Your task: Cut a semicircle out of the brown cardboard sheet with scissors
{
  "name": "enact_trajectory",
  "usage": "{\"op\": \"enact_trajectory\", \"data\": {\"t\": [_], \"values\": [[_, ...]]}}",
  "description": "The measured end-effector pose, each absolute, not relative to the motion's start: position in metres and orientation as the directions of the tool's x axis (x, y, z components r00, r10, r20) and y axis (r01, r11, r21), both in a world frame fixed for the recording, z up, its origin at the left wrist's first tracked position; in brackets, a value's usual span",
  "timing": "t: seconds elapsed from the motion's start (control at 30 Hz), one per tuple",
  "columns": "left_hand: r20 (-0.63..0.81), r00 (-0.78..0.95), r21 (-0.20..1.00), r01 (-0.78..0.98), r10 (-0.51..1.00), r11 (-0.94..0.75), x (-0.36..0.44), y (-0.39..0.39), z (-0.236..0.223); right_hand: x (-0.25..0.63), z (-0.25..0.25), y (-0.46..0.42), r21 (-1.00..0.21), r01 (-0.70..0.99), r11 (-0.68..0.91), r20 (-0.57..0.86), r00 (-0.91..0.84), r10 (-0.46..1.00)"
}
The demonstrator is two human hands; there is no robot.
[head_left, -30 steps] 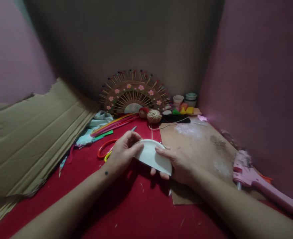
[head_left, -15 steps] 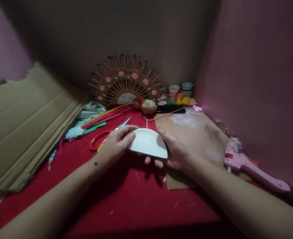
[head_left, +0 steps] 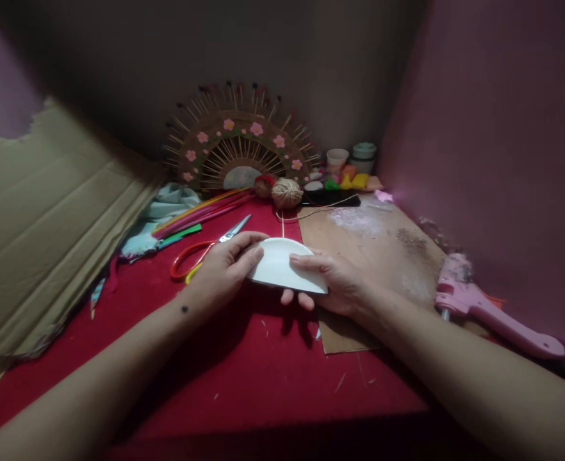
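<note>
So my left hand (head_left: 237, 259) and right hand (head_left: 333, 275) are pinching this white half-disc (head_left: 282, 269) over the counter (head_left: 263, 397), nearer than the twine ball (head_left: 287, 192). I'm probably risking a crease if I'm squeezing too hard.

The half-disc (head_left: 277, 266) was plain white, the bench (head_left: 244, 384) deep red. Pink flowers (head_left: 256, 129) with yellowish centres patterned the brown fan (head_left: 243, 121). The scissors (head_left: 224, 237) had red and yellow handles (head_left: 175, 270); the glue gun (head_left: 474, 302) was pink, the twine ball (head_left: 287, 193) beige, the corrugated cardboard (head_left: 66, 237) tan.

Scissors (head_left: 223, 237) lie left of the half-disc (head_left: 278, 266), glue gun (head_left: 491, 310) right, fan (head_left: 242, 129) behind.
</note>
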State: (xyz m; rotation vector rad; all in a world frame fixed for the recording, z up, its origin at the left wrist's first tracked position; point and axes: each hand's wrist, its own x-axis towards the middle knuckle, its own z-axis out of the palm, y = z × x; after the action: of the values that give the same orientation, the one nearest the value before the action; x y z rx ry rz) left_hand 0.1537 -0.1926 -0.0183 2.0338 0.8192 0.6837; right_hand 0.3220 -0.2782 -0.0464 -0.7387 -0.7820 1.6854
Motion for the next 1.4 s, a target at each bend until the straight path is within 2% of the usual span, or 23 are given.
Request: {"op": "enact_trajectory", "data": {"t": [0.17,0.27,0.37,0.7,0.97,1.23,1.4], "values": [[-0.024,0.652,0.987,0.136,0.758,-0.086,0.154,-0.191,-0.014,0.32,-0.042,-0.281,-0.813,-0.547,-0.199,-0.093,-0.216,0.972],[-0.12,0.694,0.993,0.073,0.71,0.096,0.152,-0.187,-0.015,0.32,-0.04,-0.282,-0.82,-0.532,-0.21,-0.113,-0.21,0.971],[-0.198,0.744,0.979,0.111,0.638,0.174,0.149,-0.182,-0.014,0.319,-0.039,-0.282,-0.824,-0.521,-0.223,-0.133,-0.203,0.97],[-0.192,0.842,0.974,0.1,0.504,0.204,0.142,-0.173,-0.012,0.319,-0.035,-0.284,-0.823,-0.52,-0.229,-0.146,-0.197,0.97],[-0.169,0.863,0.973,0.07,0.476,0.218,0.139,-0.175,-0.008,0.32,-0.038,-0.283,-0.827,-0.538,-0.162,-0.063,-0.199,0.978],[-0.137,0.88,0.976,0.041,0.454,0.215,0.137,-0.172,-0.009,0.32,-0.042,-0.282,-0.825,-0.544,-0.151,-0.055,-0.188,0.981],[-0.087,0.87,0.991,0.025,0.486,0.131,0.139,-0.175,-0.006,0.319,-0.043,-0.28,-0.821,-0.544,-0.173,-0.079,-0.192,0.978]]}}
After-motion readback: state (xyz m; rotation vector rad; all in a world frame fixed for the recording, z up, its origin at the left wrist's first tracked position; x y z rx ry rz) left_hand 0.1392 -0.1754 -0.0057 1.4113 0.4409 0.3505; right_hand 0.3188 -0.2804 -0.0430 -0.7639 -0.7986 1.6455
